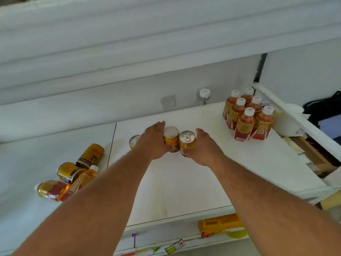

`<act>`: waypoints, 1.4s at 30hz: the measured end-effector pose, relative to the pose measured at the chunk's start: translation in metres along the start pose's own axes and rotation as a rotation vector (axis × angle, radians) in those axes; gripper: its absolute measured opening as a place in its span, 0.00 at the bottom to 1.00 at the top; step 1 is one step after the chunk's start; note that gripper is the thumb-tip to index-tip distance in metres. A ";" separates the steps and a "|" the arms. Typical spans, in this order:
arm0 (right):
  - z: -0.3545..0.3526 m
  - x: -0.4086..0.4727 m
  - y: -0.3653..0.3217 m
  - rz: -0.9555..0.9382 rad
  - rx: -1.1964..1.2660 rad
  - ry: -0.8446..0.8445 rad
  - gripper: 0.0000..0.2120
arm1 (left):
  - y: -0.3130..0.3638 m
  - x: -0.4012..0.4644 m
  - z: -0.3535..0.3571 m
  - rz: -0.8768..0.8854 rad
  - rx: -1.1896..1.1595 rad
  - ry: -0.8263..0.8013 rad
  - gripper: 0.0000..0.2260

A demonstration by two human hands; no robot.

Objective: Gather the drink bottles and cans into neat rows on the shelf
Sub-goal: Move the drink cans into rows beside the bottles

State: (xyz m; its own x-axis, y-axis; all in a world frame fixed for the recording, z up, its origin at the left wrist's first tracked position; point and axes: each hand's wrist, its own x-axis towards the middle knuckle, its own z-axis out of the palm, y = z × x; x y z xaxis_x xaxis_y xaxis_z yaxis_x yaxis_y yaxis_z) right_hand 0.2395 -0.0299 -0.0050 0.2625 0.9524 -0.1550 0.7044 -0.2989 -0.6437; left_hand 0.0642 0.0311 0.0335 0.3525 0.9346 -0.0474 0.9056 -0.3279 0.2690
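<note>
Two yellow cans stand side by side mid-shelf. My left hand [154, 143] wraps the left can [171, 138] and my right hand [203, 147] wraps the right can [187, 143]. A third upright can [134, 141] peeks out behind my left wrist. At the back right, several tea bottles [247, 117] with white caps stand in two neat rows. On the left, two cans [90, 154] and two bottles [55, 189] lie tipped over in a heap.
The white shelf [184, 182] has a raised white rim on the right [287, 108]. A white shelf board hangs above. Yellow price tags [219, 223] stick to the front edge. A wall socket with a white plug [204, 94] sits behind.
</note>
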 end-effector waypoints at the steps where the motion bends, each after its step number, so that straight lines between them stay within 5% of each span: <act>1: 0.003 0.005 0.000 -0.004 0.017 0.000 0.49 | -0.001 0.007 0.002 0.015 0.016 -0.001 0.44; 6: 0.014 0.021 0.001 -0.007 0.087 0.035 0.48 | -0.003 0.042 0.009 0.102 0.158 -0.086 0.46; 10: 0.020 0.028 0.002 -0.010 0.124 0.044 0.38 | -0.002 0.056 0.010 0.162 0.228 -0.142 0.37; 15: 0.016 0.028 0.005 -0.012 0.096 0.083 0.30 | -0.003 0.064 0.004 0.211 0.160 -0.151 0.27; 23: -0.035 -0.001 0.015 -0.010 0.054 0.108 0.31 | 0.020 0.043 -0.017 0.185 -0.077 -0.093 0.22; 32: -0.102 -0.035 0.041 -0.134 -0.073 0.060 0.31 | 0.076 -0.011 -0.009 0.003 -0.240 -0.002 0.23; 36: -0.121 -0.041 0.059 -0.187 -0.073 0.034 0.31 | 0.098 -0.030 0.002 -0.061 -0.278 0.003 0.34; 42: -0.139 -0.039 0.073 -0.214 -0.074 0.005 0.30 | 0.124 -0.046 0.011 -0.129 -0.308 0.033 0.38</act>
State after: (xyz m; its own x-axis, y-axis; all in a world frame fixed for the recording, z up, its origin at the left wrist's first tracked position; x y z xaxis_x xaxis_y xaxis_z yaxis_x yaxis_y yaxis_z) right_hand 0.3725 -0.0976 0.0580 0.1045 0.9944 -0.0169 0.7907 -0.0934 -0.6051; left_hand 0.1625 -0.0543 0.0585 0.2270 0.9713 -0.0706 0.8265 -0.1538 0.5415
